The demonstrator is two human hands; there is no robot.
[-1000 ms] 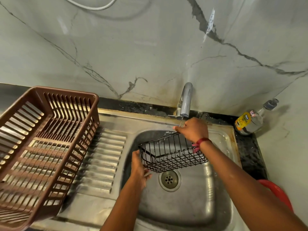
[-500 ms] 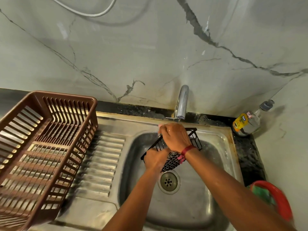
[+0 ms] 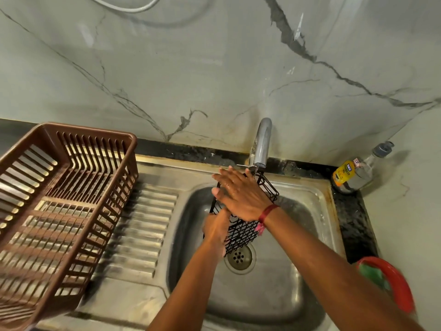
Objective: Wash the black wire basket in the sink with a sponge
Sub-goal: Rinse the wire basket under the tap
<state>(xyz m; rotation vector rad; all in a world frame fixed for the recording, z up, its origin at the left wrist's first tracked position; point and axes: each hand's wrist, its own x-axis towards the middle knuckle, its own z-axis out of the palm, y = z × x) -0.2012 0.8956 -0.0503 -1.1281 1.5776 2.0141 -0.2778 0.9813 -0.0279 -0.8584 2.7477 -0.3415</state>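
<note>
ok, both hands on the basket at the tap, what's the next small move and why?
Probably take the right hand off the black wire basket and reach for the green pad in the red bowl, likely the sponge. That hand lies flat and empty on the wire; the left hand grips the basket's lower end, so neither holds a sponge.

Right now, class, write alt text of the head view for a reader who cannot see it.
Over a steel sink, a person's left hand grips a tilted black wire basket under the tap while the right hand presses flat against it, fingers straight. A brown dish rack stands on the drainboard at left.
</note>
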